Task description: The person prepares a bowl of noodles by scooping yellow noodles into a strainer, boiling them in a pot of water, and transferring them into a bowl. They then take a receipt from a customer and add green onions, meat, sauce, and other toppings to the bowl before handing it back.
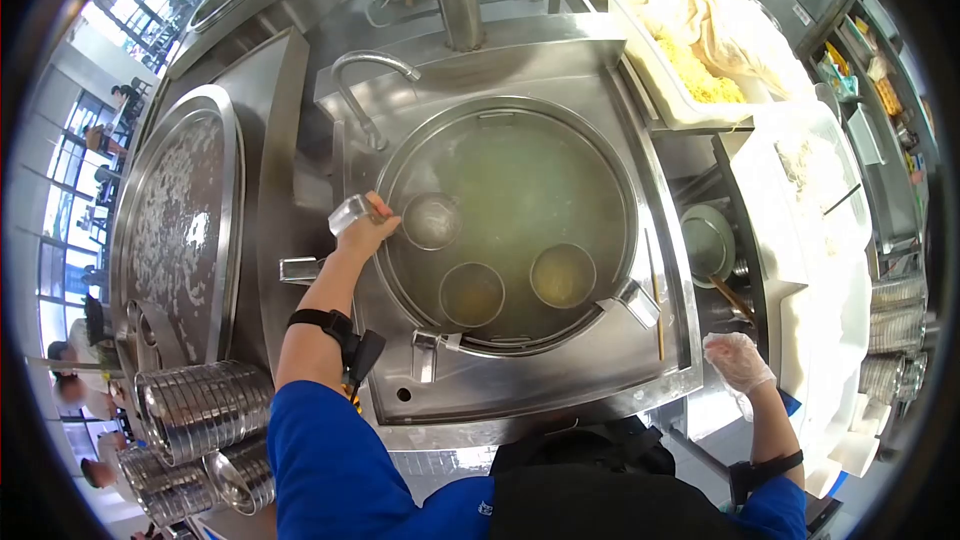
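Observation:
My bare left hand (366,230) is closed around the flat metal handle of a noodle strainer basket (432,221) at the left rim of a large round pot (627,170). Cloudy greenish water fills the pot. Two more strainer baskets, one at the front (472,294) and one at the right front (563,276), sit in the water with pale yellowish contents. Their handles reach over the near rim. My right hand (738,362), in a clear plastic glove, hovers right of the stove's front corner. Crumpled plastic hides how its fingers lie.
A curved tap (375,60) stands behind the pot. Left is a wide round pan (232,210) of foamy liquid, with stacked metal bowls (205,410) nearer. A white bin (690,115) with yellow noodles is at back right. A wooden stick (656,295) lies along the stove's right side.

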`<state>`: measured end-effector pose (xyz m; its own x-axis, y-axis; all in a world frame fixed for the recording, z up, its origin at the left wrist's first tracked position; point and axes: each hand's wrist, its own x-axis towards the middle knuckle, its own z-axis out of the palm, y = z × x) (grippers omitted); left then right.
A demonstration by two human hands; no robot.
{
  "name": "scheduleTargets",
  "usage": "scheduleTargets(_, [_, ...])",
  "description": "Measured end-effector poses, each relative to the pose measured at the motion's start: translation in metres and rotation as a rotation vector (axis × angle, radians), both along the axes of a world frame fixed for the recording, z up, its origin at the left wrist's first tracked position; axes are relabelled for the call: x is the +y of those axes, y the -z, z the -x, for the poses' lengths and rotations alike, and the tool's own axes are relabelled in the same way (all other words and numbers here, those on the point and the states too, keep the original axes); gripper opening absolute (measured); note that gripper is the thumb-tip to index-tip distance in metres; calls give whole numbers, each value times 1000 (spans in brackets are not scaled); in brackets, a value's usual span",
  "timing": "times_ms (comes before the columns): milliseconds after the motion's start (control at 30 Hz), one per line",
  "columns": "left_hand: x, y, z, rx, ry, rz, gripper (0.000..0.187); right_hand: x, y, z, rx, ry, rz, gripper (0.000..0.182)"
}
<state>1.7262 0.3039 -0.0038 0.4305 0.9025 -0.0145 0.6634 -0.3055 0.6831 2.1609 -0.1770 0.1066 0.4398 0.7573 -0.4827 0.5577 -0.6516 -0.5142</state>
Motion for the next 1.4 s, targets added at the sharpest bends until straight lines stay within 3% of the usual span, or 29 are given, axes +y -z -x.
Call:
scheduleTargets(167, [-5,1,-3,-18,-17,-72,28,-2,9,-7,-27,-51,17,17])
scheduleTargets(367, [8,-54,-22,-143,77,-75,26,-4,22,-15,-31,-78,7,17])
scheduleTargets(467, [2,-92,-32,59,0,-245,25,0,19,-12,-7,-75,10,17])
scheduleTargets(533, [11,-92,-22,-16,-65,-296,23,1,18,-11,40,-35,30,18])
scheduleTargets(700, [9,-67,-4,119,-190,-298,22,1,13,-4,-8,-51,24,18])
scheduleTargets(833, [3,-23,9,103,-209,-431,21,-12,18,-5,-5,-24,13,17])
scheduleTargets(933, [0,-4,13,16,-262,-308,19,-24,24,-6,56,-27,-24,18])
scheduleTargets(1000, [2,-3,11,-98,-221,-356,18,-20,17,1,137,-59,19,18])
scheduleTargets(1100, [-5,-34,-2,-225,-146,-438,17,3,1,19,243,-191,-49,17])
scheduleTargets(1167, [-16,-69,-10,-203,-133,-374,18,54,-45,38,118,-316,-221,14])
scheduleTargets(1233, [-26,-97,-14,-176,-118,-323,19,109,-73,60,-284,-529,-640,11])
scheduleTargets(1300, [-32,-108,-15,-185,-113,-343,19,172,-92,82,-174,-639,-693,19])
scheduleTargets(1367, [-41,-113,-16,-199,-101,-356,18,238,-90,110,-303,-807,-572,28])
scheduleTargets(1400, [-45,-114,-14,-208,-97,-367,18,263,-66,119,-338,-842,-663,32])
